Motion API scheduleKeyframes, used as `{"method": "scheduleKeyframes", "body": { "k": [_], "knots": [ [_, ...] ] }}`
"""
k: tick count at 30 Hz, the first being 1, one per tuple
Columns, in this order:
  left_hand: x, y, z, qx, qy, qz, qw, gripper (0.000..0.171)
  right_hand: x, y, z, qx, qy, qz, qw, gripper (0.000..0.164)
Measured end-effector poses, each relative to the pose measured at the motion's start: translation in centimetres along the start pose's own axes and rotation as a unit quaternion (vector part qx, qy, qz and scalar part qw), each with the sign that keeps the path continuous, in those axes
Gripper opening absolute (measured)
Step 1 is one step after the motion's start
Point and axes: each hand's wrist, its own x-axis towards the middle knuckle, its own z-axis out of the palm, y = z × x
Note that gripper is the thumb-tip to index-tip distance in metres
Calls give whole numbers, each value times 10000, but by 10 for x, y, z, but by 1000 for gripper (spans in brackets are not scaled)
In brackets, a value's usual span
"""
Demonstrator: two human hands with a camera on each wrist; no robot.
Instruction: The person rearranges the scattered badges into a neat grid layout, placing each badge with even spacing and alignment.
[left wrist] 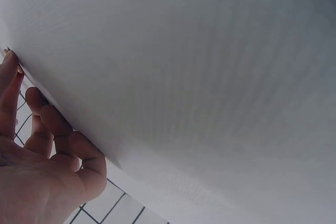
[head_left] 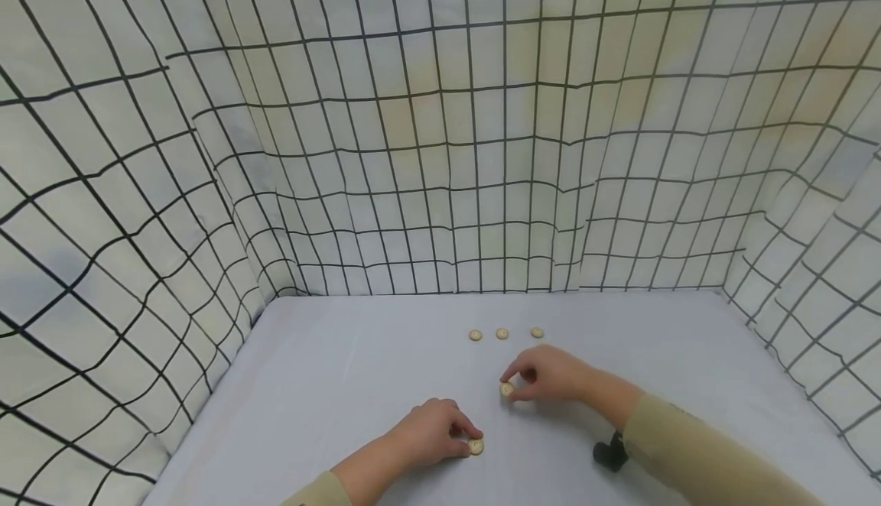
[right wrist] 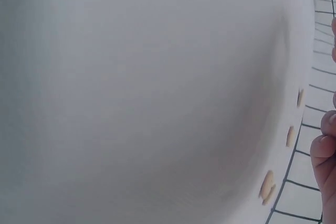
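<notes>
My left hand [head_left: 433, 433] is low over the white table, thumb and index finger pinching a small round beige disc [head_left: 476, 446] at its edge. Farther forward and to the right, my right hand [head_left: 554, 374] pinches a second beige disc [head_left: 506, 389] between thumb and forefinger. Faint marks show at the middle of both discs. In the left wrist view, the left hand [left wrist: 52, 156] has its other fingers curled by the cloth, and its fingertips are at the far left edge. Only part of the right hand [right wrist: 325, 156] shows in the right wrist view.
Beyond the hands, three more beige discs [head_left: 502, 333] lie in a row on the white table [head_left: 330, 368]. A small black object [head_left: 609, 452] sits beside the right sleeve. White walls with a black grid [head_left: 427, 147] enclose the table at the back and sides.
</notes>
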Motion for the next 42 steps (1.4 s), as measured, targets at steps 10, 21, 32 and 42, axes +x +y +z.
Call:
{"method": "scheduleKeyframes", "body": {
  "k": [10,21,32,42],
  "knots": [
    [0,-1,3,37,-44,-28,10000,20,15,13,-8,81,216,668,9975,20],
    [0,-1,-1,40,-69,-13,10000,20,34,20,-12,195,379,1143,9925,17],
    [0,-1,1,-39,-12,-37,10000,20,48,18,-13,-116,235,1259,9917,16],
    [0,-3,1,9,10,-11,10000,22,52,20,-10,-569,173,1073,9925,17]
  ]
}}
